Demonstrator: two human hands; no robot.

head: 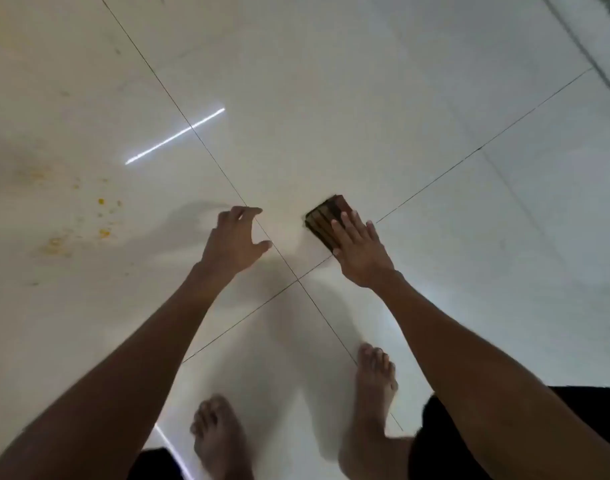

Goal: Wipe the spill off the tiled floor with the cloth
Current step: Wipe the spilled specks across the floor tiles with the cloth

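Observation:
A folded dark brown striped cloth (322, 220) lies on the glossy white tiled floor (365, 98) near where four tiles meet. My right hand (360, 251) lies flat on its near right part, fingers spread over it. My left hand (236, 239) hovers to the left of the cloth with fingers curled apart and nothing in it. The spill (78, 223) is a scatter of yellow-orange specks and smears on the tile at the far left, well away from both hands.
My two bare feet (374, 382) stand on the tiles below the hands. A bright light reflection (175, 136) streaks the floor beyond the left hand. A dark blurred edge (605, 64) runs along the top right corner.

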